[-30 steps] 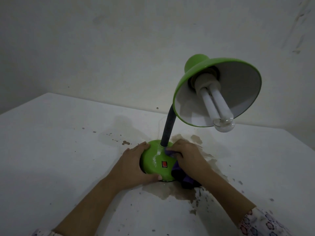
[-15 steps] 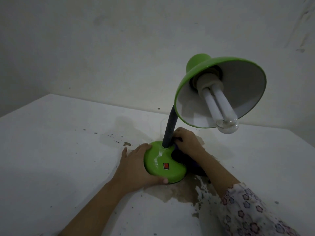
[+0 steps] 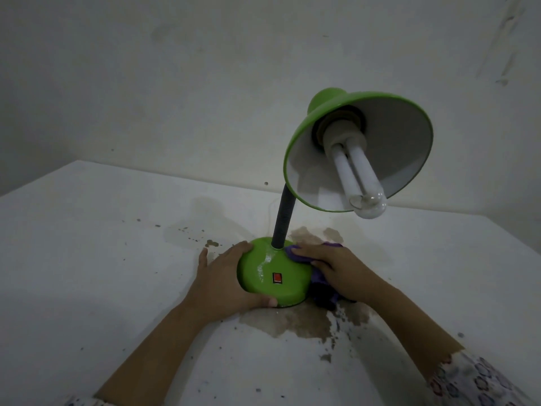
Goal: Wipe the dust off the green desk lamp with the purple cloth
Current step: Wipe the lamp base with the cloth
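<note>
The green desk lamp stands on a white table, its round base (image 3: 270,272) carrying a red switch (image 3: 277,278) and a pale dusty streak. A black flexible neck (image 3: 282,221) rises to the green shade (image 3: 357,150), which tilts toward me with a white bulb (image 3: 360,178) inside. My left hand (image 3: 222,281) grips the base's left rim, thumb at the front edge. My right hand (image 3: 336,266) presses the purple cloth (image 3: 295,253) onto the right side of the base beside the neck; more cloth bunches under the palm.
The table (image 3: 87,259) is stained brown around and in front of the lamp base, with chipped specks scattered about. A plain white wall (image 3: 205,83) stands close behind the table's back edge. A thin white cord (image 3: 268,218) runs behind the neck.
My right hand has slid with the cloth from behind the neck back to the right side of the base top. My left hand has kept its grip on the base.
</note>
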`<state>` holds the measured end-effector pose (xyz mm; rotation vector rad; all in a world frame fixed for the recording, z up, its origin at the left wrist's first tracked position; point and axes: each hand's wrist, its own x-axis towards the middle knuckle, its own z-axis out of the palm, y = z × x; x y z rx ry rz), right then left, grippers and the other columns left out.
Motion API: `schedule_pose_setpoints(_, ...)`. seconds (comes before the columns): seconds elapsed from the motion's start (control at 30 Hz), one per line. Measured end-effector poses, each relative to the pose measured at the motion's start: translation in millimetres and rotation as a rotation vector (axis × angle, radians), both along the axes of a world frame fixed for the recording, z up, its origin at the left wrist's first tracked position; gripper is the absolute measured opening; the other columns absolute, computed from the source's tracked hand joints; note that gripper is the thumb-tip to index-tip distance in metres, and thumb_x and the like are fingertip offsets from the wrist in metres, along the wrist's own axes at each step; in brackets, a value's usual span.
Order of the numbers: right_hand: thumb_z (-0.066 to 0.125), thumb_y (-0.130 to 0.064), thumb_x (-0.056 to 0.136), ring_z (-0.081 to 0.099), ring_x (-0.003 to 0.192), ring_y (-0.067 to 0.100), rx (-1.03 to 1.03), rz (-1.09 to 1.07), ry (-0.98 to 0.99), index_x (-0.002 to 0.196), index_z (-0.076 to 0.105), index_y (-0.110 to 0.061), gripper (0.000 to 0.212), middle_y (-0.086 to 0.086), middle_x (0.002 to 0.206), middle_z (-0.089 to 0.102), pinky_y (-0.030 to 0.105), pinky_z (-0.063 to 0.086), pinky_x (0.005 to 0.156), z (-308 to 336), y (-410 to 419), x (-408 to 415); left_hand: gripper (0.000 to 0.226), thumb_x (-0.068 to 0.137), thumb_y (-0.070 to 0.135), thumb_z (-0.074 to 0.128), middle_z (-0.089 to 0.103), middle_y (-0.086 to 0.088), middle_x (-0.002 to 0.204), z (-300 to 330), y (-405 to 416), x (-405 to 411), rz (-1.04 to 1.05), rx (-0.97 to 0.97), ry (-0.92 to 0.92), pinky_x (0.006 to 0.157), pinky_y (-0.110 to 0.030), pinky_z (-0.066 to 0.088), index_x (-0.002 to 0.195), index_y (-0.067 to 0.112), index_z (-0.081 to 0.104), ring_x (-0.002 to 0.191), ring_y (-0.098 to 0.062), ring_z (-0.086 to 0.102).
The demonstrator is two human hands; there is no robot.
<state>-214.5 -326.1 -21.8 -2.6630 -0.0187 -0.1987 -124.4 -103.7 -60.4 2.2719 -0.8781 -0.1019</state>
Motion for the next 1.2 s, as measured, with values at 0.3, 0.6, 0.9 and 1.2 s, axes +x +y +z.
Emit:
schedule_pose_setpoints(0.3, 0.042, 0.002, 0.095, 0.029, 0.124, -0.01, -0.059, 0.061, -0.081, 0.133, 0.05, -0.02, 0.045, -0.019, 0.136, 0.037, 0.005, 0.009, 0.11, -6.8, 31.7, -46.4, 0.126, 0.033, 0.088, 0.054, 0.032, 0.016, 0.149, -1.2, -0.6, 0.5, -0.027, -0.029, 0.012, 0.117, -0.042, -0.008, 0.143, 0.034, 0.024, 0.135, -0.004, 0.031)
schedule_pose_setpoints(0.6, 0.071, 0.001, 0.049, 0.065, 0.104, 0.018, -0.587, 0.195, -0.211, 0.104, 0.072, -0.019, 0.058, 0.001, 0.113, 0.069, 0.046, 0.054, 0.078, -23.1, 24.5, -73.1, 0.126, 0.033, 0.087, 0.055, 0.033, 0.017, 0.148, -2.7, -1.3, 0.6, -0.022, -0.038, 0.004, 0.116, -0.041, -0.008, 0.143, 0.034, 0.025, 0.135, -0.004, 0.031)
schedule_pose_setpoints(0.9, 0.045, 0.002, 0.089, 0.053, 0.087, 0.004, 0.074, -0.469, -0.411, 0.109, 0.068, -0.019, 0.036, -0.011, 0.095, 0.061, -0.008, 0.029, 0.071, 19.0, 3.8, -41.3, 0.125, 0.035, 0.088, 0.054, 0.032, 0.016, 0.149, -4.2, 0.5, 0.9, -0.038, -0.047, 0.006, 0.116, -0.04, -0.01, 0.144, 0.035, 0.024, 0.136, -0.005, 0.031)
schedule_pose_setpoints(1.2, 0.049, -0.001, 0.087, 0.056, 0.085, 0.013, 0.117, -0.471, -0.278, 0.097, 0.069, -0.008, 0.024, 0.007, 0.1, 0.069, 0.009, 0.032, 0.068, 4.8, 16.1, 14.1, 0.125, 0.034, 0.089, 0.054, 0.032, 0.016, 0.149, -5.9, 0.1, 1.7, -0.031, -0.049, -0.004, 0.116, -0.04, -0.009, 0.143, 0.035, 0.025, 0.135, -0.004, 0.031)
